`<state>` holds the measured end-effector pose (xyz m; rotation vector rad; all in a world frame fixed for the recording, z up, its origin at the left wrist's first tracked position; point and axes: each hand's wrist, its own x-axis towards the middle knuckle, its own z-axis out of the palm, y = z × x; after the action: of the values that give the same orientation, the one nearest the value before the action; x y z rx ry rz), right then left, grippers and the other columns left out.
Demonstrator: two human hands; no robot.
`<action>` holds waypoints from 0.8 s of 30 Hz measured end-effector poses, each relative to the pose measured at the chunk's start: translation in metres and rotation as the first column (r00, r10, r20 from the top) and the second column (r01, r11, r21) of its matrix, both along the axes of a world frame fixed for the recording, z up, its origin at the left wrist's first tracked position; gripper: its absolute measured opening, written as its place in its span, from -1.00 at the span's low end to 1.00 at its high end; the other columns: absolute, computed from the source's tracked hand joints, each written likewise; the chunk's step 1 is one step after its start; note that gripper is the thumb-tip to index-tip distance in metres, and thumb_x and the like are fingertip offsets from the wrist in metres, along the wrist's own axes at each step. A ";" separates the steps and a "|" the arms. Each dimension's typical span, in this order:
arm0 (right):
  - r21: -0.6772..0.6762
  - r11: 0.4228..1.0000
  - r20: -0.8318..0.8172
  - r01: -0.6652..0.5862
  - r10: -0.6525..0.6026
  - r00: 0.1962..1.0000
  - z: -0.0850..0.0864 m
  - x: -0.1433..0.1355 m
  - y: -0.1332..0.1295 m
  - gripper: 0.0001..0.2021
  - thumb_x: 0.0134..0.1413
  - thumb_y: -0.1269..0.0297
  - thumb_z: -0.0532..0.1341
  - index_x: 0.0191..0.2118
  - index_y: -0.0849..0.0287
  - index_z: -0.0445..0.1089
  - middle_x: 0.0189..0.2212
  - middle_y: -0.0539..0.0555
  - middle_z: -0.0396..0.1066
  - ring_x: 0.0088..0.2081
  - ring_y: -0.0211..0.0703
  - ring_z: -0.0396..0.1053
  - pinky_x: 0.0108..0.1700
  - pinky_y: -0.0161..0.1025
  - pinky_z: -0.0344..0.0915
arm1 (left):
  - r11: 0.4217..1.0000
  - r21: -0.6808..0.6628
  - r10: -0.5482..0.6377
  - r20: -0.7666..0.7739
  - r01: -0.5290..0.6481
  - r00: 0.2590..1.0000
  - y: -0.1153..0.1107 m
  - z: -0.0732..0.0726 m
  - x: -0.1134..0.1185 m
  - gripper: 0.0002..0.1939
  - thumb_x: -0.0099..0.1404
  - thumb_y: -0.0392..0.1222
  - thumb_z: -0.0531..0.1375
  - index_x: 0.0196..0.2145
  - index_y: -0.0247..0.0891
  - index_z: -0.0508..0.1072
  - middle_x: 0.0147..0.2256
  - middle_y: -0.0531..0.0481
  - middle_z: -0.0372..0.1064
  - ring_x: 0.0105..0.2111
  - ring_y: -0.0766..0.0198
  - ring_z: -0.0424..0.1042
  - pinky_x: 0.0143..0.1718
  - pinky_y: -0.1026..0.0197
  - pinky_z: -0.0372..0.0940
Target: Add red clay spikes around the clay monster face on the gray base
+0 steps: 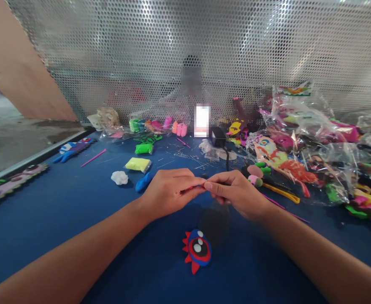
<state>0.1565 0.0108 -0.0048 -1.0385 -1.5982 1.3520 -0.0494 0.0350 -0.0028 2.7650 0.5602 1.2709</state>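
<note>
My left hand (172, 188) and my right hand (232, 190) meet above the middle of the table, fingertips touching. Between them they pinch a small bit of red modelling clay (203, 184), mostly hidden by the fingers. Nearer to me lies a clay eye figure (201, 249), blue with a red ring, black pupil, white dots and red spikes along its left side. Just left of my left hand rests a lump of blue clay (144, 182). Beside that sits a white clay lump (120, 177), with a yellow clay pack (138, 164) behind.
A green clay pack (144, 148) lies farther back. Loose pins and sticks (191, 159) are scattered behind my hands, near a black adapter (218, 137). Plastic bags with clay figures (280, 156) crowd the right side. Finished clay strips (12, 182) line the left edge. Perforated metal (160, 50) closes the back.
</note>
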 end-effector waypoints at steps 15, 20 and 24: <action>-0.013 0.999 -0.002 0.036 -0.036 0.999 0.000 -0.002 0.001 -0.53 0.15 -0.04 0.17 -0.60 0.24 0.35 -0.69 -0.06 0.19 -0.64 -0.41 0.12 -0.61 -0.36 -0.09 | 0.999 -0.041 -0.002 0.039 0.003 0.999 0.001 0.001 0.000 -0.84 0.31 -0.26 0.19 -0.19 -0.25 0.55 -0.36 -0.01 0.52 -0.36 0.37 0.48 -0.34 0.35 0.39; -0.036 0.999 -0.048 0.034 -0.036 0.998 0.001 -0.001 -0.001 -0.70 0.04 0.07 0.30 -0.50 0.24 0.45 -0.64 -0.07 0.22 -0.63 -0.43 0.11 -0.61 -0.38 -0.10 | 0.999 -0.032 0.002 0.058 0.000 0.998 0.002 0.000 0.000 -0.85 0.29 -0.28 0.21 -0.20 -0.27 0.56 -0.37 -0.01 0.52 -0.38 0.37 0.48 -0.36 0.36 0.39; -0.050 0.998 -0.068 0.035 -0.039 0.997 0.002 0.000 -0.002 -0.78 -0.01 0.13 0.35 -0.42 0.22 0.51 -0.64 -0.08 0.21 -0.63 -0.43 0.09 -0.60 -0.39 -0.09 | 0.999 -0.031 0.011 0.061 -0.009 0.998 0.003 -0.002 0.000 -0.85 0.29 -0.26 0.22 -0.19 -0.26 0.55 -0.38 0.00 0.52 -0.39 0.36 0.49 -0.37 0.35 0.39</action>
<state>0.1563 0.0093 -0.0025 -1.0338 -1.4954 1.3929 -0.0494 0.0377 -0.0049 2.6921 0.5853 1.3321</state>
